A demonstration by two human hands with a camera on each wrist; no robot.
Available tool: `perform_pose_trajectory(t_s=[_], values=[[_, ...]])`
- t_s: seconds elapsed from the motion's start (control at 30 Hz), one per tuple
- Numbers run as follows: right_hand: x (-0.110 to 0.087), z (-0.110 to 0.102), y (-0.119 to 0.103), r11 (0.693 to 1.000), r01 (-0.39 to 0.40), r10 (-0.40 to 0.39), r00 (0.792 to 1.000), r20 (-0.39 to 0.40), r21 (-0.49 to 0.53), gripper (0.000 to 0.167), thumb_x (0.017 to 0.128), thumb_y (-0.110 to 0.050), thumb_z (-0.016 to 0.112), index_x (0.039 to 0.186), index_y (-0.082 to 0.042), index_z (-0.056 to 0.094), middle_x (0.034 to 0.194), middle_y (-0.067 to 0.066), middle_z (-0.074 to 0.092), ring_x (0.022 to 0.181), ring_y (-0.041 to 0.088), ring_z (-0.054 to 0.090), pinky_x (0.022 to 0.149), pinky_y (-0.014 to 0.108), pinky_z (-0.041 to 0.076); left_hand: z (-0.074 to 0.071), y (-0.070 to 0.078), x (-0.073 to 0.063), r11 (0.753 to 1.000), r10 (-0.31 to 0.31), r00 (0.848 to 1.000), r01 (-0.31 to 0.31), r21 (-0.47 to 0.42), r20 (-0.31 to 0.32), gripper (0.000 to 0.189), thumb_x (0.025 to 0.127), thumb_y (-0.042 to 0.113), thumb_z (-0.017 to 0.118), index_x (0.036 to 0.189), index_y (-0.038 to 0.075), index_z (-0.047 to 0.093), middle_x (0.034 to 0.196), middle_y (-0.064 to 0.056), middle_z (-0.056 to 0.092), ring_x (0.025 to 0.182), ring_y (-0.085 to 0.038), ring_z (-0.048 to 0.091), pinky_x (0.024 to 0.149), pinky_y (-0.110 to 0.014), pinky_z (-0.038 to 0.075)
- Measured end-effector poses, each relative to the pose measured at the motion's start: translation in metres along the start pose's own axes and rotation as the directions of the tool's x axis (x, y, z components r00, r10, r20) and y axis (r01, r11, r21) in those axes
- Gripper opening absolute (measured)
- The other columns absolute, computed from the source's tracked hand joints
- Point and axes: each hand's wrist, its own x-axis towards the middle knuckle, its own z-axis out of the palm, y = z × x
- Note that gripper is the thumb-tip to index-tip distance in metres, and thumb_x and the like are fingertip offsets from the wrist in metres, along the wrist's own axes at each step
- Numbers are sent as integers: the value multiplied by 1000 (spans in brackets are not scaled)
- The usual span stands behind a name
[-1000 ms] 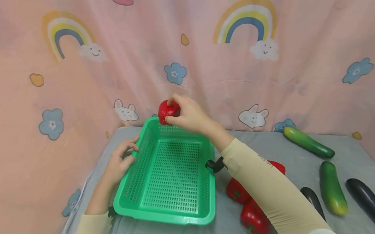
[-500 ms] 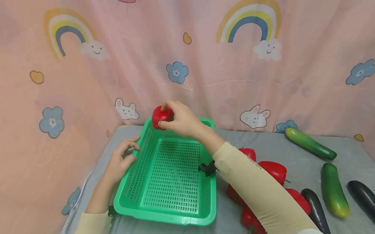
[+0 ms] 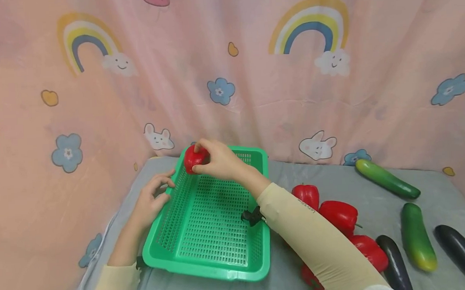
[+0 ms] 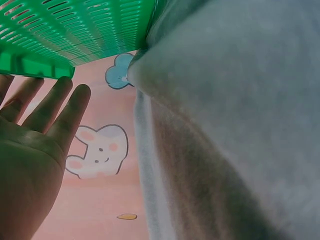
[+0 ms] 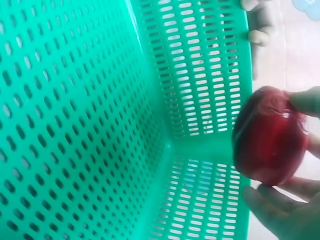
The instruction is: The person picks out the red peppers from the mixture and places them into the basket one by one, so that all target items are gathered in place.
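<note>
My right hand (image 3: pixel 222 161) grips a red bell pepper (image 3: pixel 193 160) between thumb and fingers, over the far left corner of a green plastic basket (image 3: pixel 207 272). In the right wrist view the pepper (image 5: pixel 270 140) hangs just above the basket's rim, with fingertips on both sides of it. The perforated floor of the basket is bare. My left hand (image 3: pixel 151 201) rests at the basket's left rim; in the left wrist view its fingers (image 4: pixel 50 107) reach out fairly straight, tips right at the rim's underside.
Right of the basket lie several red bell peppers (image 3: pixel 339 216), partly behind my right sleeve (image 3: pixel 320 236). Further right are a zucchini (image 3: pixel 387 178), another zucchini (image 3: pixel 418 238), an eggplant (image 3: pixel 394 263) and a second eggplant (image 3: pixel 464 255) on the grey cloth (image 3: pixel 289 170). A pink patterned curtain (image 3: pixel 252 74) stands behind.
My right hand has carried the red bell pepper left, nearer and lower, toward the basket's far left corner. My left hand stays at the rim. More peppers show beside the right sleeve.
</note>
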Motion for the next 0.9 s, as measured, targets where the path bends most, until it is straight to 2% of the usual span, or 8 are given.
perform_pose_trajectory(t_s=[0.07, 0.13, 0.23, 0.3, 0.5, 0.9], values=[[0, 3, 1, 1000, -2, 2, 1000, 9, -10, 42, 93, -32, 81, 127, -18, 61, 127, 0, 64, 115, 17, 59, 89, 37, 59, 1, -1, 0, 1000, 0, 1000, 0, 1, 0, 23, 89, -12, 54, 106, -1, 65, 158, -22, 57, 146, -44, 50, 111, -64, 46], [-1, 4, 2, 1000, -2, 2, 1000, 15, -19, 42, 93, -33, 81, 128, -18, 62, 128, 0, 64, 116, 17, 59, 90, 38, 59, 1, -1, 0, 1000, 2, 1000, -2, 2, -5, 23, 89, -12, 54, 106, -1, 65, 157, -22, 57, 145, -43, 51, 111, -50, 49], [-1, 6, 3, 1000, -3, 4, 1000, 19, -25, 43, 93, -33, 82, 128, -18, 62, 131, 0, 63, 117, 17, 59, 91, 39, 59, 1, -2, 1, 1000, 6, 1000, -6, 0, -11, 23, 89, -11, 54, 106, -1, 65, 157, -21, 58, 145, -41, 51, 108, -28, 48], [-1, 7, 5, 1000, -8, 9, 1000, 23, -29, 43, 93, -33, 82, 128, -17, 62, 132, 1, 62, 118, 18, 59, 91, 38, 59, 1, -3, 1, 1000, 10, 1000, -10, -10, -13, 24, 89, -12, 54, 107, -1, 65, 157, -21, 58, 146, -42, 50, 106, -21, 46], [-1, 13, 13, 999, -15, 17, 999, 51, -41, 43, 94, -30, 83, 128, -15, 63, 135, 4, 62, 122, 21, 58, 91, 35, 59, 1, -5, 0, 1000, 9, 1000, -9, -12, -12, 24, 89, -13, 55, 107, -1, 65, 158, -20, 57, 148, -41, 49, 105, -21, 46], [-2, 20, 20, 998, -14, 19, 997, 73, -60, 45, 92, -28, 87, 126, -14, 63, 133, 5, 64, 123, 21, 57, 91, 35, 59, 0, -5, 1, 1000, 13, 1000, -13, -7, -8, 24, 90, -13, 55, 108, -1, 65, 158, -21, 57, 148, -43, 49, 106, -21, 46]])
